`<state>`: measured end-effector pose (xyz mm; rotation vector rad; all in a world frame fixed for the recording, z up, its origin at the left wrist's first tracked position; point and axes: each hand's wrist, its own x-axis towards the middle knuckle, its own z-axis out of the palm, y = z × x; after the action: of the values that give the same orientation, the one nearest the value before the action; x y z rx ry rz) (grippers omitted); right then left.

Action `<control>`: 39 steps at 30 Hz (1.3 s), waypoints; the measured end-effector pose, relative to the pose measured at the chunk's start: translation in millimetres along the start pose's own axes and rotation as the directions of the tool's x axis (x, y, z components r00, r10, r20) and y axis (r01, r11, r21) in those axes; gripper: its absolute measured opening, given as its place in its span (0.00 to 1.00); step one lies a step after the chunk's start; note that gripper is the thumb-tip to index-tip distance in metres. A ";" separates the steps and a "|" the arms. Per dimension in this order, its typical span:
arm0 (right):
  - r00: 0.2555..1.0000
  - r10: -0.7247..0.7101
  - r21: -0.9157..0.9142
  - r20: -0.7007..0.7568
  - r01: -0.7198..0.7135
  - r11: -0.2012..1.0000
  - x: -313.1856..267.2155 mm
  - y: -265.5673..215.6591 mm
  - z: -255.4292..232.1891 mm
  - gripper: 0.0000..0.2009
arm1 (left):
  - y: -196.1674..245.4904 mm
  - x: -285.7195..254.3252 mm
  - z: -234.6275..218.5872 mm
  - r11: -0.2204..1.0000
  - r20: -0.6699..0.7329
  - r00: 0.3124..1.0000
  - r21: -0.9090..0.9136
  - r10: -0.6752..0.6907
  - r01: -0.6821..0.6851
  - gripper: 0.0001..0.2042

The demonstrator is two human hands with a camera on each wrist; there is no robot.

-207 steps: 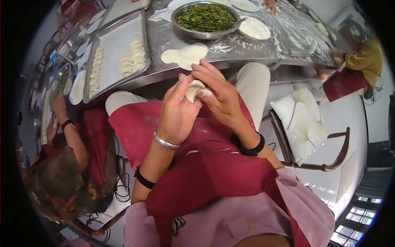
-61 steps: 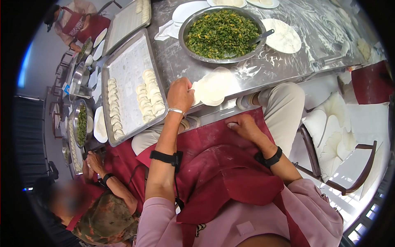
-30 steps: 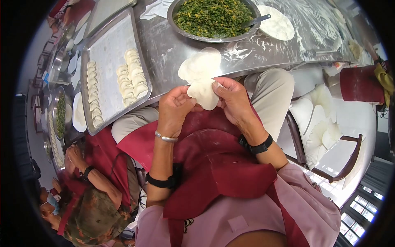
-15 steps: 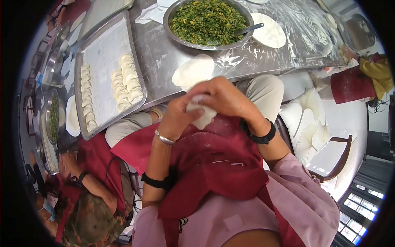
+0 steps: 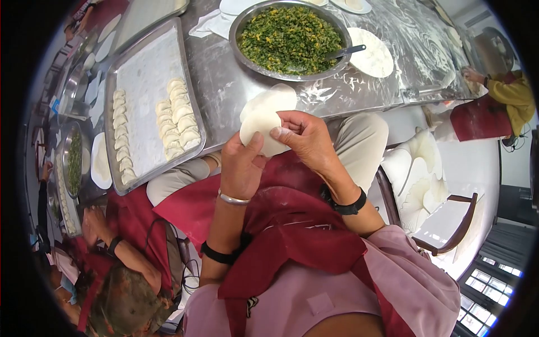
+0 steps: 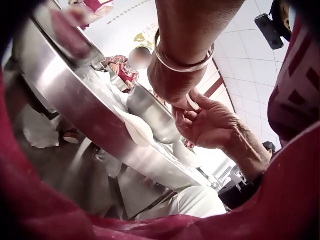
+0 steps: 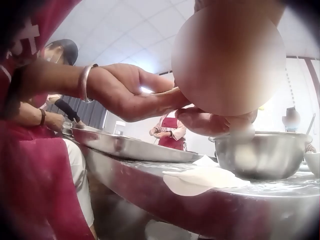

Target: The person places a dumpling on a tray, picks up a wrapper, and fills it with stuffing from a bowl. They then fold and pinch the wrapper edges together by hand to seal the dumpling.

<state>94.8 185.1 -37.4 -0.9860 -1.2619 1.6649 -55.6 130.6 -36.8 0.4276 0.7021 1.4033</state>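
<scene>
Your left hand [image 5: 242, 167] and right hand [image 5: 310, 144], fingers bent in, pinch the dough wrapper [image 5: 261, 128] by the near edge of the table [image 5: 216, 87]; grip lightly, since it could tear.

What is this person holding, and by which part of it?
A dough wrapper: in the head view, the left hand grips its lower left part and the right hand pinches its right edge.

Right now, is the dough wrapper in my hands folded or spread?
Spread: the dough wrapper shows a broad, rounded face in the head view, no fold visible.
</scene>
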 end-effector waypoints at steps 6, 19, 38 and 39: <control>0.994 0.044 0.062 -0.104 -0.037 0.997 4.9 -13.2 -19.1 0.13 | 2.2 -0.5 2.0 1.000 -0.034 0.999 0.027 0.014 -0.013 0.17; 0.596 -0.554 -0.590 -0.582 0.160 0.792 102.3 -56.9 -139.8 0.16 | -14.1 -24.8 12.6 0.975 0.029 0.984 0.147 -0.175 0.169 0.19; 0.792 -0.565 -0.626 -0.232 0.323 0.710 97.9 -62.2 -116.1 0.06 | -21.0 -26.7 4.2 0.962 0.030 0.974 0.166 -0.226 0.218 0.18; 0.761 -0.602 -0.604 -0.240 0.368 0.707 93.1 -70.1 -111.4 0.06 | -20.8 -27.2 3.2 0.963 0.028 0.975 0.163 -0.222 0.215 0.18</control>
<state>172.7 321.5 -1.2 -1.1096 -1.5350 0.6258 -38.4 101.4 -43.0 0.4904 0.8026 1.1302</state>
